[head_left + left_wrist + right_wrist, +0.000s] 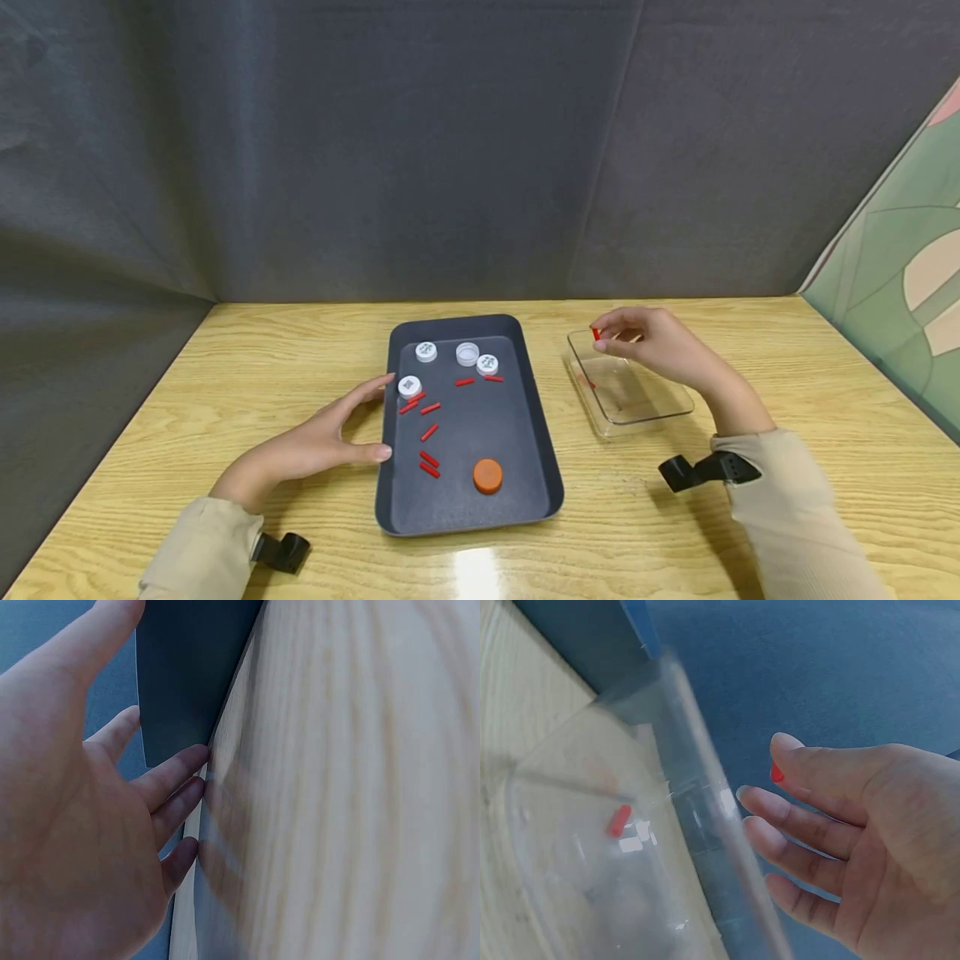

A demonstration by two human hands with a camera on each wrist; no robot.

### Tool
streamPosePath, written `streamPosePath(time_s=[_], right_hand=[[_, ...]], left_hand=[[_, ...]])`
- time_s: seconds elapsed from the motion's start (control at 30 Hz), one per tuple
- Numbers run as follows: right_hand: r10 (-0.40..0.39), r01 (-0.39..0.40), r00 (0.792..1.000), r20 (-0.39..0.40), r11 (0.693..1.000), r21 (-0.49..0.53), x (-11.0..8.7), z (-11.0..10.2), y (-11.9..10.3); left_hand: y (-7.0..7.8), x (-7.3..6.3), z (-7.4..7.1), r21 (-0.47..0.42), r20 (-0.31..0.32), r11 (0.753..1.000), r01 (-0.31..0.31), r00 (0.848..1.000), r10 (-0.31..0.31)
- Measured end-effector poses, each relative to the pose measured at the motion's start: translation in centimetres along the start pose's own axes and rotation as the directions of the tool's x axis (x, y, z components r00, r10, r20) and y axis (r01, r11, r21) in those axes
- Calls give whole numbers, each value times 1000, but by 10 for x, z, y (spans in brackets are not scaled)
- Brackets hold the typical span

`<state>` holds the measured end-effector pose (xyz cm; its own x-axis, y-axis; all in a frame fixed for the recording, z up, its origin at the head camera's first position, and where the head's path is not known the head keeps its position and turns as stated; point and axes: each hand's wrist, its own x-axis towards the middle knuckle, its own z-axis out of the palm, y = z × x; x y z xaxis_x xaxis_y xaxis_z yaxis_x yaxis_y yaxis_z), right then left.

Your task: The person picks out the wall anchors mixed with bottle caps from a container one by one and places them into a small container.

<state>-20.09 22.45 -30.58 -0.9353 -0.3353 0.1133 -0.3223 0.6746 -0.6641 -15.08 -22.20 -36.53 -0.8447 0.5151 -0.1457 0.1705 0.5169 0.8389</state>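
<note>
My right hand pinches a small red stick between thumb and fingers, above the far left part of a clear rectangular container. In the right wrist view, another red stick lies inside that container. My left hand rests against the left edge of a dark grey tray, its thumb and fingers spread and relaxed. Several red sticks lie scattered in the tray. In the left wrist view, fingertips are by the tray's outer side.
Inside the tray are several white round caps, one showing its hollow side, and an orange round cap near the front. Tray and container stand apart on a wooden table. A dark curtain hangs behind.
</note>
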Motion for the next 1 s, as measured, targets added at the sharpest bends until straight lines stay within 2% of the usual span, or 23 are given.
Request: streamPosePath(time_s=[0.23,0.43,1.0], right_hand=[[-3,3,1000,24,1000,19,3,6,10],[-3,3,999,35,1000,9,5,11,14],[15,-18,998,55,999,38,3,13,11]], left_hand=[[0,0,1,8,-6,1000,-15,1000,15],[2,0,0,3,-1,1000,10,1000,-10],[1,0,0,-1,-1,1000,17,1000,-17]])
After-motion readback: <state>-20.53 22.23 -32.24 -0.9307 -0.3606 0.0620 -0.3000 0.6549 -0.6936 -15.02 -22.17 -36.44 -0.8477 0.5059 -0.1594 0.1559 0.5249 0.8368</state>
